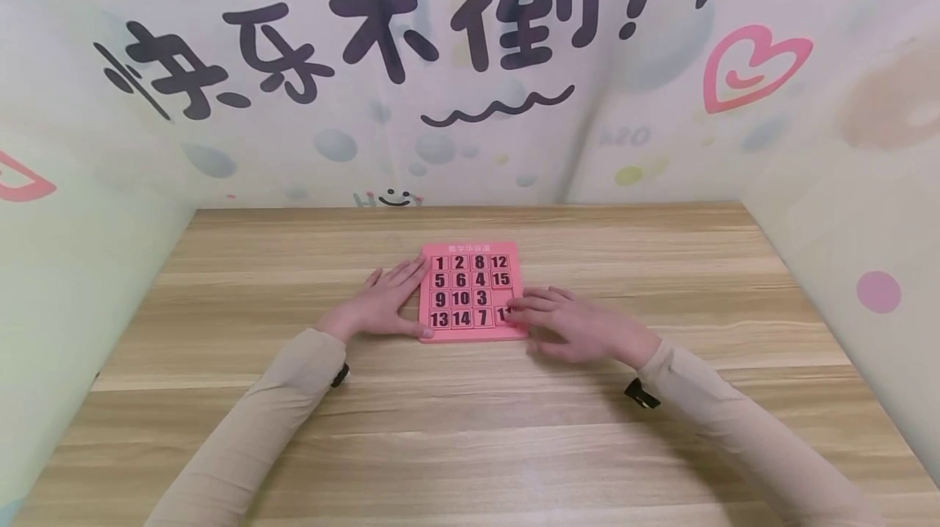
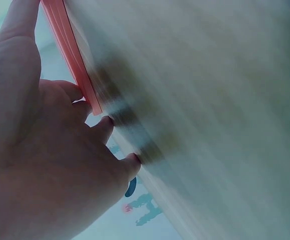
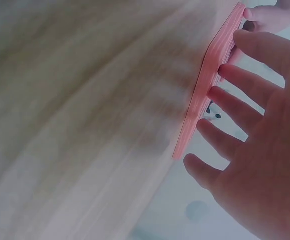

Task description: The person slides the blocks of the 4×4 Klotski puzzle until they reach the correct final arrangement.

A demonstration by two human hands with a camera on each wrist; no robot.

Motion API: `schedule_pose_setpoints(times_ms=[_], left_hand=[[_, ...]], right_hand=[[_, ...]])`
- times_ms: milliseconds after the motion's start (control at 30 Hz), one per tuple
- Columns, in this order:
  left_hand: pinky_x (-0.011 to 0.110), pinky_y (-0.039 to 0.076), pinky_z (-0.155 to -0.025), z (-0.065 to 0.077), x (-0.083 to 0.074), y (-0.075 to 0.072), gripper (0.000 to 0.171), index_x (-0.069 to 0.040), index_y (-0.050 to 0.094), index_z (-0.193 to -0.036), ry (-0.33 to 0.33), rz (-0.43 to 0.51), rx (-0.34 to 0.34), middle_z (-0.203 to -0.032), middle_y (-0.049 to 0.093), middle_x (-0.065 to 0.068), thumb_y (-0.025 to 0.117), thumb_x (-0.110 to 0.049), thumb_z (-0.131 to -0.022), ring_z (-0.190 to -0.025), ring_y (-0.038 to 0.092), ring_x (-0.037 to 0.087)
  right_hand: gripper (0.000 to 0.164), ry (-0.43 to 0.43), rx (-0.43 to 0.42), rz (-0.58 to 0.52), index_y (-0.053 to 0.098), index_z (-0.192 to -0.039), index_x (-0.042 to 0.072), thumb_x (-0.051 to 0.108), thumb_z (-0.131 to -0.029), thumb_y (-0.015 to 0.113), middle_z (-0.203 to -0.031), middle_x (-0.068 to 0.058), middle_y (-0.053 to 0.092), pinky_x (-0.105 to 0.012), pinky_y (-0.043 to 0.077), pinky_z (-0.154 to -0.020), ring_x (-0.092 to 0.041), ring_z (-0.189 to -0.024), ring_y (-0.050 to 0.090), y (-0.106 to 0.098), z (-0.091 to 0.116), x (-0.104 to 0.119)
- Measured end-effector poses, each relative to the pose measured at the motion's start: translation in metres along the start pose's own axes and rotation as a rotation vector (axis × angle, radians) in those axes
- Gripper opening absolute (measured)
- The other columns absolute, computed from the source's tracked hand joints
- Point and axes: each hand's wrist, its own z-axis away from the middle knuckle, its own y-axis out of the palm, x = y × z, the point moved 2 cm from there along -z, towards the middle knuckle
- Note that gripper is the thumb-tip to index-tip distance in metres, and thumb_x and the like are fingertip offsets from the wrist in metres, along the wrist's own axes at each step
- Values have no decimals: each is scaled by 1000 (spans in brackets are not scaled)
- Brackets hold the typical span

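Note:
A pink sliding number puzzle (image 1: 470,338) lies flat on the wooden table, its black-numbered tiles facing up. Along its left side rests my left hand (image 1: 378,304), fingers stretched toward the upper edge and thumb on the lower left corner. My right hand (image 1: 576,325) reaches over the right edge with nearly straight, spread fingers. Its fingertips lie at the bottom right tile (image 1: 502,315) and partly cover its number. Pink base shows to the right of the 3 tile (image 1: 481,298). In the right wrist view, the puzzle's side (image 3: 195,107) stands just behind the right fingertips.
The wood-grain table (image 1: 470,445) extends around the puzzle on all sides. A pale printed backdrop (image 1: 352,152) with dark lettering rises at the table's far edge, and light side panels (image 1: 844,209) flank it. Dark straps (image 1: 642,394) show at both wrists.

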Motion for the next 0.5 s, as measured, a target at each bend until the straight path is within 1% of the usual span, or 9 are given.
schedule_pose_setpoints(times_ms=[167,367,500], left_hand=[[56,-4,-114,1,1,-1,111,-6,4,-155,-6,-5,2,-161,-4,9,68,-58,-81,-146,-2,32],[56,-4,-114,0,3,0,112,-7,3,-155,-9,-9,3,-161,-5,9,68,-60,-80,-146,-2,31],[57,-4,-113,0,3,0,112,-5,3,-155,1,-7,0,-161,-4,10,67,-59,-81,-146,-1,33]], right_hand=[[51,-30,-27,-17,49,-140,4,29,-96,58,-146,-15,44,-58,21,-112,-40,-137,32,0,1,0],[53,-48,-83,-58,48,-138,-1,26,-95,60,-143,-16,47,-57,22,-112,-41,-135,34,1,-1,-3],[51,-38,-125,-77,49,-137,-3,21,-93,62,-141,-18,48,-58,25,-110,-43,-133,35,1,-5,-9]])
